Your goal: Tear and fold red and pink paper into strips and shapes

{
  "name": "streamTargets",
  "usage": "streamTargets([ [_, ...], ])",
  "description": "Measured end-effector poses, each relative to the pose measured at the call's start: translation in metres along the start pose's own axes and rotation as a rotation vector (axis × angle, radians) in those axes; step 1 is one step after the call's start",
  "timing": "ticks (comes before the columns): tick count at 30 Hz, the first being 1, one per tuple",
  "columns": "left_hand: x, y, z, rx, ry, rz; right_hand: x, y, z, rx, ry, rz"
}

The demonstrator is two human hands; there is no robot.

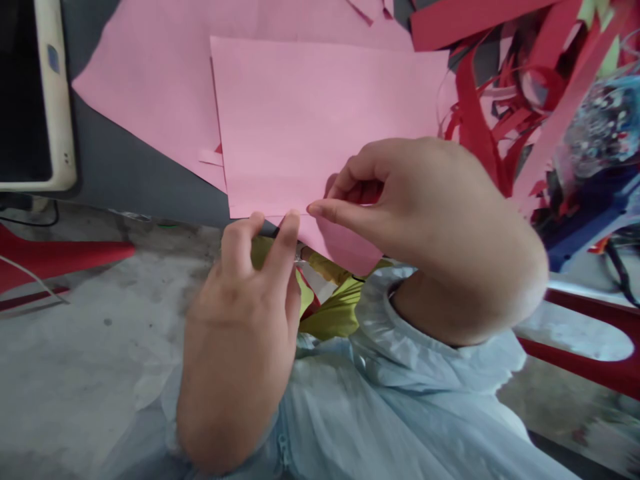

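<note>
A rectangular sheet of pink paper [320,113] lies on top of a larger pink sheet [150,80], its near edge close to the table's front edge. My left hand [245,300] has two fingertips spread along that near edge, holding the paper there; its thumb is mostly hidden. Farther right along the same edge, my right hand [420,200] pinches the paper between thumb and curled fingers. Under this hand a pink corner [350,247] reaches past the table edge.
Red and pink paper strips [520,100] are heaped at the right, beside a clear bag of small shiny pieces [600,127] and a dark blue object [585,207]. A tablet-like device in a pale case [60,133] rests at the left on the dark grey table [135,167].
</note>
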State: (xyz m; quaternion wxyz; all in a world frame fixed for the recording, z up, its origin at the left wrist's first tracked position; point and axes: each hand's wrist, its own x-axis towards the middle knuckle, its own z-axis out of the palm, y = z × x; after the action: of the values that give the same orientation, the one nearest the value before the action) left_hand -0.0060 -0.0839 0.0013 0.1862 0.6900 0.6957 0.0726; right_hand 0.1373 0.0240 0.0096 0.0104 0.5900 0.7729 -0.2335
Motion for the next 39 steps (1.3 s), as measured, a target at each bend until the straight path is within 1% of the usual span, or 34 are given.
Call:
streamTargets([
  [3,-0.001,0.002,0.001,-0.002,-0.004,0.005,-0.001,0.001,0.001,0.002,0.023,-0.018],
  [7,-0.005,0.006,0.003,0.061,-0.007,0.02,0.0,0.001,0.001,0.007,0.001,-0.016],
  [10,-0.008,0.009,0.005,0.108,0.012,0.064,0.001,0.0,0.0,0.007,-0.01,-0.005],
  [15,-0.006,0.011,0.009,0.095,0.032,0.117,0.002,-0.001,0.0,-0.002,-0.005,-0.004],
  [19,-0.002,0.01,0.009,0.064,0.047,0.11,0.003,-0.002,0.0,-0.008,-0.005,0.007],
  [25,0.001,0.006,0.008,0.047,-0.006,0.052,0.001,0.002,-0.005,0.024,-0.03,-0.005],
  [29,0.001,0.004,0.008,0.029,0.017,0.066,-0.005,0.01,-0.009,0.031,0.008,0.041],
  [33,0.001,0.004,0.008,0.014,0.027,0.085,-0.007,0.016,-0.009,0.034,0.03,0.091],
  [39,0.002,0.006,0.008,0.045,0.029,0.087,-0.005,0.019,-0.005,0.007,0.044,0.08],
])
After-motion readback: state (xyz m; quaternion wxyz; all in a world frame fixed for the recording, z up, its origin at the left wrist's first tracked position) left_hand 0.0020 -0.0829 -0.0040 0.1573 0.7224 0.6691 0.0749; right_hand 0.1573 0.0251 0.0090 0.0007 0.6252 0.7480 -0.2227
